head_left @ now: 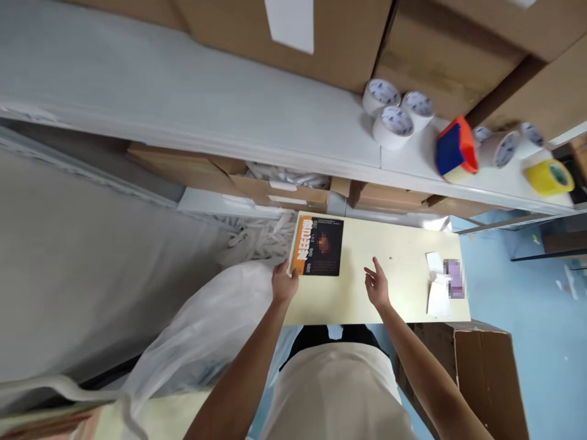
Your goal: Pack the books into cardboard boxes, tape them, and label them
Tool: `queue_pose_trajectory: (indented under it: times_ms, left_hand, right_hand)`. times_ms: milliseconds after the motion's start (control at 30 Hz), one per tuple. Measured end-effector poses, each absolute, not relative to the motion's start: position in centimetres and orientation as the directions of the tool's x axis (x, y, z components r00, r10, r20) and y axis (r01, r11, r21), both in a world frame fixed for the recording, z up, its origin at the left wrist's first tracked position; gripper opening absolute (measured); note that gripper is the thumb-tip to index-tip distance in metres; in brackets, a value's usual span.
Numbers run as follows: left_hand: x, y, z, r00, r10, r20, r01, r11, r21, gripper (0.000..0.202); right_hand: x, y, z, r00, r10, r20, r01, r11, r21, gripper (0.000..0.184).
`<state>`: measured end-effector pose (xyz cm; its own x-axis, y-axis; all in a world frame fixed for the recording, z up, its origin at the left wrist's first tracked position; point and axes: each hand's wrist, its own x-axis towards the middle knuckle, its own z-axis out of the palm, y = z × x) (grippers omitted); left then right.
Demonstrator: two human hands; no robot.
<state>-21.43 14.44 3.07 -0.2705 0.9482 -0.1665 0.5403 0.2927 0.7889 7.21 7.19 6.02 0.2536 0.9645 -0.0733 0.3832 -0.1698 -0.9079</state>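
Observation:
A black book (328, 247) with an orange strip and white lettering lies at the left end of a narrow pale yellow table (367, 244). My left hand (284, 282) grips its lower left corner, the thumb on top and the other fingers at the outer edge. Over the middle of the table, my right hand (376, 286) is open with its fingers apart and holds nothing. At the right end are white papers (439, 296) beside a purple, blurred-out item (454, 278).
Above the table runs a grey shelf (229, 98) with cardboard boxes (339, 36), several white tape rolls (393, 127), an orange and blue item (456, 146) and a yellow tape roll (550, 177). A large translucent plastic bag (220, 305) bulges at left. A cardboard box (488, 373) stands lower right.

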Motion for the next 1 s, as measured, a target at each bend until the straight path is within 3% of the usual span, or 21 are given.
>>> queue_pose_trajectory:
  times_ms: [167,267,367,500,600,733,1000]
  left_hand:
    - [-16.0,18.9,8.8,-0.083,0.995,-0.060,0.373,0.087,0.924,0.027]
    - [-10.3,23.0,14.8,0.017,0.995,0.099,0.243,-0.100,0.965,0.027]
    - [-3.7,27.1,21.2,0.081,0.959,0.271,0.188,-0.282,0.941,0.027]
    - [4.6,32.1,26.9,0.077,0.917,0.390,0.195,-0.398,0.896,0.035]
    - [8.8,34.7,28.1,0.038,0.948,0.317,0.198,-0.318,0.927,0.044]
    - [10.9,35.5,27.6,0.040,0.961,0.272,0.165,-0.275,0.947,0.033]
    - [10.7,30.0,27.9,-0.036,0.951,0.308,0.017,-0.308,0.951,0.042]
  right_hand:
    - [15.1,10.4,14.4,0.422,0.883,0.206,0.479,-0.024,-0.878,0.078]
    - [20.1,14.8,20.3,0.468,0.816,0.339,0.537,0.042,-0.842,0.084]
    - [23.9,20.3,25.3,0.479,0.804,0.352,0.540,0.047,-0.841,0.081]
    - [26.3,27.6,28.9,0.443,0.867,0.229,0.386,0.046,-0.922,0.083]
    - [26.4,31.2,29.1,0.344,0.928,0.142,0.294,0.037,-0.955,0.078]
    - [25.9,32.5,28.4,0.290,0.952,0.099,0.213,0.037,-0.976,0.072]
    - [26.2,27.7,28.2,0.170,0.935,0.311,0.212,0.274,-0.938,0.081]
